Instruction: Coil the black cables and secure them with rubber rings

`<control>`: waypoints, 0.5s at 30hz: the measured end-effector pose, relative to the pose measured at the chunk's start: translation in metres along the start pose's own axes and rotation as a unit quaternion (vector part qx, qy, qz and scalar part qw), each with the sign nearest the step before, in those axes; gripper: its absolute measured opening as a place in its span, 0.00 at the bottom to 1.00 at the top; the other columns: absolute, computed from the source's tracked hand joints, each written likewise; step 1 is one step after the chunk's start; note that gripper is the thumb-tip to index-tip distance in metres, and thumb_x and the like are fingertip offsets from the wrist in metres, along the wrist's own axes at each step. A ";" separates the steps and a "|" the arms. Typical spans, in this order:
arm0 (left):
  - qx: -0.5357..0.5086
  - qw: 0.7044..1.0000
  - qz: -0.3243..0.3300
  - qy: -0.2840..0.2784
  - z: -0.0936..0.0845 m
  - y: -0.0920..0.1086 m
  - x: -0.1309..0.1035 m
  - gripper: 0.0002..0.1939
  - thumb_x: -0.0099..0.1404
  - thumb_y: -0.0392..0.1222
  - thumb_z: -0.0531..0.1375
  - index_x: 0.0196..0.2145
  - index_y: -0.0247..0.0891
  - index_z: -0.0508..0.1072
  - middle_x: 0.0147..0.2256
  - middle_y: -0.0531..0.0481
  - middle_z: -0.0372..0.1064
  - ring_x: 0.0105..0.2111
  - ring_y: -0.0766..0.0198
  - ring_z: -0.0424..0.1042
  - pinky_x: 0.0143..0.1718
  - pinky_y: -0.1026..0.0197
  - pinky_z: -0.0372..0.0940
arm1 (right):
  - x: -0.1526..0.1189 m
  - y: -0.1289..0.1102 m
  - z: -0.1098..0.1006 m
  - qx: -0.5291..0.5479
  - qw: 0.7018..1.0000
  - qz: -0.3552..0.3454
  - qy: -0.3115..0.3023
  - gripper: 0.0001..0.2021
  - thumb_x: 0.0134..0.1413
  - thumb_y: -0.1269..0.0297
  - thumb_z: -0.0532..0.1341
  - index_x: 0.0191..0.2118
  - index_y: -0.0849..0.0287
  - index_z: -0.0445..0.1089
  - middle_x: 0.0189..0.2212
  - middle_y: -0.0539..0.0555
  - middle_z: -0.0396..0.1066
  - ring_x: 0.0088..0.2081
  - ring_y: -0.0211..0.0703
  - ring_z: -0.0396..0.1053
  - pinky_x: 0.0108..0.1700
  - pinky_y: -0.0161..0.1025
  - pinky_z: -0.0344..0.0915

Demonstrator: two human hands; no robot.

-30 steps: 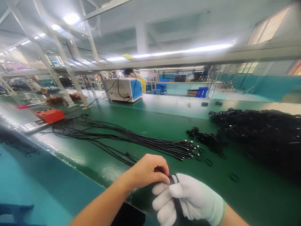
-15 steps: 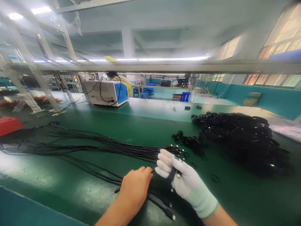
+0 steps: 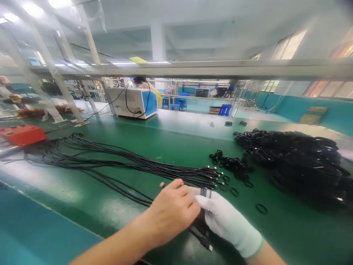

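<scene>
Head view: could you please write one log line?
left hand: bare, over black cables | right hand: gloved, black bands at fingers | green table: cables, ring heap, coiled pile

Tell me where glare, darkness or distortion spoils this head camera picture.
Head view: pale glare washes over the glossy green tabletop at near left; the white ceiling lights at top left are blown out. Head view: the heap of coiled black cables loses detail in its darkest parts, and the outer edges look stretched and smeared.

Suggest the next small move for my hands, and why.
Perhaps ease the bare left hand slightly back while the gloved right hand holds steady: their fingers meet and hide where the black cables are gripped, though one connector shows below.
</scene>
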State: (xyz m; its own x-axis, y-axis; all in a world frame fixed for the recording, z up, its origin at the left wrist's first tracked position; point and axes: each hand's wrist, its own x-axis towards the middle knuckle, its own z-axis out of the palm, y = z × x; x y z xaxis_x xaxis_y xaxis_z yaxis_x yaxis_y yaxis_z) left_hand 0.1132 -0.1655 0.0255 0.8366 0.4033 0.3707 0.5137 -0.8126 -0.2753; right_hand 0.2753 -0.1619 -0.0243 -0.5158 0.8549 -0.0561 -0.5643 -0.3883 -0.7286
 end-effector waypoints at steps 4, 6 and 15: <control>-0.067 0.997 0.040 -0.009 -0.011 -0.031 0.007 0.14 0.62 0.49 0.58 0.25 0.38 0.66 0.24 0.56 0.66 0.28 0.65 0.62 0.47 0.56 0.55 | -0.003 0.005 0.006 0.043 0.994 0.047 -0.084 0.11 0.50 0.67 0.63 0.40 0.66 0.68 0.30 0.54 0.66 0.33 0.38 0.65 0.40 0.41 0.62; -0.118 0.992 0.029 -0.013 -0.004 -0.037 0.007 0.12 0.61 0.49 0.59 0.27 0.39 0.68 0.25 0.57 0.68 0.29 0.66 0.64 0.50 0.57 0.54 | -0.006 0.005 0.007 0.074 0.987 0.081 -0.121 0.12 0.50 0.66 0.63 0.39 0.67 0.67 0.31 0.54 0.64 0.32 0.36 0.64 0.39 0.39 0.61; -0.169 0.983 0.030 -0.066 -0.008 -0.035 0.020 0.09 0.60 0.41 0.60 0.23 0.37 0.70 0.33 0.52 0.71 0.38 0.61 0.66 0.40 0.60 0.59 | -0.007 0.017 -0.007 0.051 0.978 0.147 -0.137 0.15 0.48 0.66 0.62 0.40 0.73 0.68 0.31 0.63 0.72 0.30 0.49 0.73 0.36 0.48 0.67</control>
State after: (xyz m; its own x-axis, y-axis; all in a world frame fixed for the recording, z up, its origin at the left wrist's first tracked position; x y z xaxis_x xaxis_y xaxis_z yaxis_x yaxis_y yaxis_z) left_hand 0.1104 -0.1322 0.0495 0.8921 0.3841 0.2380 0.3893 -0.9207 0.0266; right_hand 0.2735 -0.1719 -0.0407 -0.8112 0.5821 -0.0566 -0.4203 -0.6475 -0.6356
